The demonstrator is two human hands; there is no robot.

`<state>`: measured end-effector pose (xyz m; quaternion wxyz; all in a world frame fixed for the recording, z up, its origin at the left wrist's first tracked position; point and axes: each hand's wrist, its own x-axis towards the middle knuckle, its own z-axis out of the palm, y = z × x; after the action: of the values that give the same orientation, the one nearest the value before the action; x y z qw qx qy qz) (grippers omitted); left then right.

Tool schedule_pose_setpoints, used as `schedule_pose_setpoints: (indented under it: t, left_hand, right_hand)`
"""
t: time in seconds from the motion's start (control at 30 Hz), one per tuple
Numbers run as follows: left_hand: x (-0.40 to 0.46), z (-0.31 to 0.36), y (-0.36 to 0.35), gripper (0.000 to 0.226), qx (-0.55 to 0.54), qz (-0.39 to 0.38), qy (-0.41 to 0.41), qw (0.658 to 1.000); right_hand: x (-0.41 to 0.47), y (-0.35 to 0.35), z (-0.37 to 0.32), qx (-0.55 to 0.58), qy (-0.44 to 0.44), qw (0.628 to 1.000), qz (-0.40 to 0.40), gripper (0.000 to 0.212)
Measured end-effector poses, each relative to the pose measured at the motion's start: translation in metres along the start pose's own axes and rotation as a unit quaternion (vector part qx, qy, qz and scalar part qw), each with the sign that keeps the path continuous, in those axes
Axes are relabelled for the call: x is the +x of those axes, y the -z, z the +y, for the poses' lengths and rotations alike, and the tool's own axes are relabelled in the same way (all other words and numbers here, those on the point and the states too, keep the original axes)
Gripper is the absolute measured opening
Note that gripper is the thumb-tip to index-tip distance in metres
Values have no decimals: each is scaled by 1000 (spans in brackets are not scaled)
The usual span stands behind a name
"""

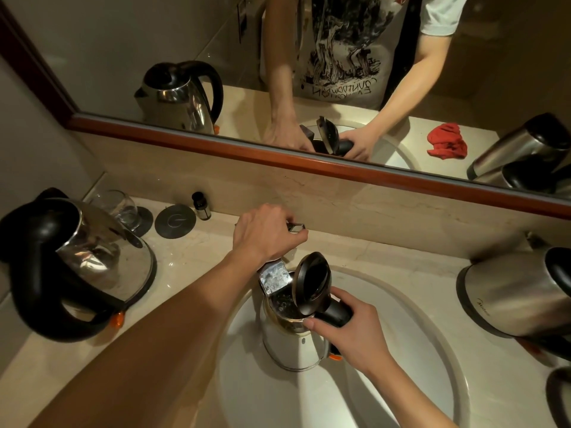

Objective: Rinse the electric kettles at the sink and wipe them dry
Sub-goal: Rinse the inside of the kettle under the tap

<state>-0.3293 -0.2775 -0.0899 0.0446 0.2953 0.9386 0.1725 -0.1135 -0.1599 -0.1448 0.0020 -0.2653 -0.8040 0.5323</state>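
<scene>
Standing around the sink (417,304): three kettles (293,329), two hands (352,335).

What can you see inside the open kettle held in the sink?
Inside the kettle, just under its raised lid, water glints. The lid and the right hand cover the rest, so its bottom cannot be seen.

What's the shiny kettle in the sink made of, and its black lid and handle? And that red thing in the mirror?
The kettle body looks like polished steel: it is silvery and mirrors the light. Its raised lid and the handle that the right hand grips look like glossy black plastic. The red thing seems to be soft cloth, since it lies crumpled in folds.
</scene>
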Motion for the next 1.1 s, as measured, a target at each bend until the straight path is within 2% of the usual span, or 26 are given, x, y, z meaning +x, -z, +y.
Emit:
schedule_pose_setpoints:
  t: [0.5,1.1]
  left_hand:
    - [-2,4,3,39,7,2,9,1000]
    - [-1,4,2,42,8,6,13,1000]
  right_hand:
    - [-3,2,2,0,4,1000,-4,61]
    - [1,1,0,-2,3,1000,-1,63]
